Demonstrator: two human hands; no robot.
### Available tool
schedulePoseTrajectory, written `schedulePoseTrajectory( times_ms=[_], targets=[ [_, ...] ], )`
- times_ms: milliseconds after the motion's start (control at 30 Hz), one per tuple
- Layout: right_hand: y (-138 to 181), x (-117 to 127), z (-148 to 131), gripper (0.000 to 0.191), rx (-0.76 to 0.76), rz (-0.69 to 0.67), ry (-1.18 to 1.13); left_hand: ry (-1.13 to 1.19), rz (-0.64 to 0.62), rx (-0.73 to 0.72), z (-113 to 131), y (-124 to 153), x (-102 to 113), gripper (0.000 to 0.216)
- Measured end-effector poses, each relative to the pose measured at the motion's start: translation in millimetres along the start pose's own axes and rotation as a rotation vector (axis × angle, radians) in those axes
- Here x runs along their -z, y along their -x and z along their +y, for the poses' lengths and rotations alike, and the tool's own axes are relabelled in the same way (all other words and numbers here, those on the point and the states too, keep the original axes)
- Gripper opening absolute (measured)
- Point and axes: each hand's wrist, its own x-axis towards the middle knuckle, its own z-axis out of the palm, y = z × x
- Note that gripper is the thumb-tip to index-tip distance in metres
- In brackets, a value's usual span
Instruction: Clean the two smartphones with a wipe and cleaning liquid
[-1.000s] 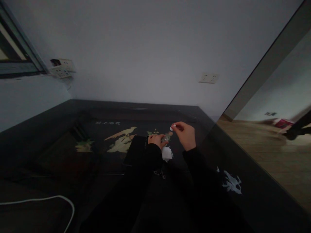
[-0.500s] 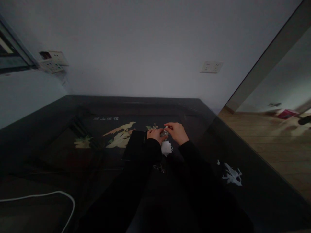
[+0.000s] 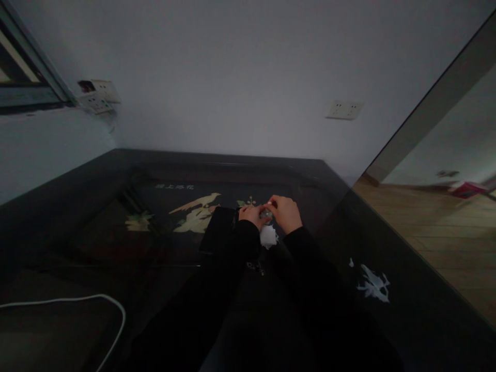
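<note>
Near the middle of the dark table, my left hand (image 3: 251,214) has its fingers closed around a small clear, glassy object (image 3: 265,213), perhaps a little jar; dim light hides its exact kind. My right hand (image 3: 287,214) is beside it, thumb and forefinger pinched at the object's top on a tiny white bit that is too small to name. Just below both hands lies a piece of white paper (image 3: 268,236) with ragged edges. A flat black case (image 3: 217,230) sits left of my left hand, partly covered by the sleeve.
A thin chain (image 3: 254,267) lies between my forearms. Torn white scraps (image 3: 374,285) are on the table's right side, and a white cable (image 3: 104,297) curves at the lower left. Wall sockets (image 3: 344,109) are above the table (image 3: 318,175), which bears a bird-and-flower picture (image 3: 197,217).
The view has shifted slightly, moving the scene right. My right fingers are lower and closer to the clear object, with less of the white bit showing. The left hand keeps its hold.
</note>
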Motion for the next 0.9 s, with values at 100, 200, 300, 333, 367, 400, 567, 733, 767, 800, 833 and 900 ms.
schedulePoseTrajectory(
  times_ms=[100,200,300,333,367,400,567,733,767,800,833,900],
  targets=[
    [3,-2,-5,0.028,-0.065,0.026,0.080,-0.010,0.008,0.001,-2,-2,-3,0.045],
    [1,1,-2,0.034,-0.095,0.016,0.088,-0.012,0.015,-0.001,-3,-3,-5,0.044],
    [-2,7,7,0.031,0.038,-0.028,-0.038,0.000,0.013,-0.005,-3,-3,-5,0.041],
    [-3,9,10,0.028,0.077,-0.043,-0.061,0.005,0.009,-0.003,-3,-2,-5,0.041],
    [-4,9,11,0.024,0.094,-0.054,-0.065,0.008,0.005,0.000,-2,-2,-4,0.040],
    [-4,9,11,0.019,0.090,-0.058,-0.055,0.010,0.001,0.004,-1,-1,-3,0.040],
    [0,3,1,0.014,-0.010,-0.007,0.029,-0.001,-0.008,0.009,2,2,2,0.043],
    [3,1,-1,0.028,-0.093,0.037,0.051,-0.021,0.006,0.004,3,3,3,0.041],
    [2,2,2,0.029,-0.076,0.024,0.000,-0.022,0.005,0.006,2,2,3,0.040],
    [1,3,4,0.030,-0.052,0.007,-0.058,-0.021,0.002,0.007,2,2,2,0.039],
    [0,3,7,0.030,-0.027,-0.010,-0.107,-0.019,-0.003,0.007,1,1,1,0.039],
    [-2,3,11,0.023,-0.002,-0.034,-0.149,-0.014,-0.015,0.000,1,0,0,0.039]
  ],
)
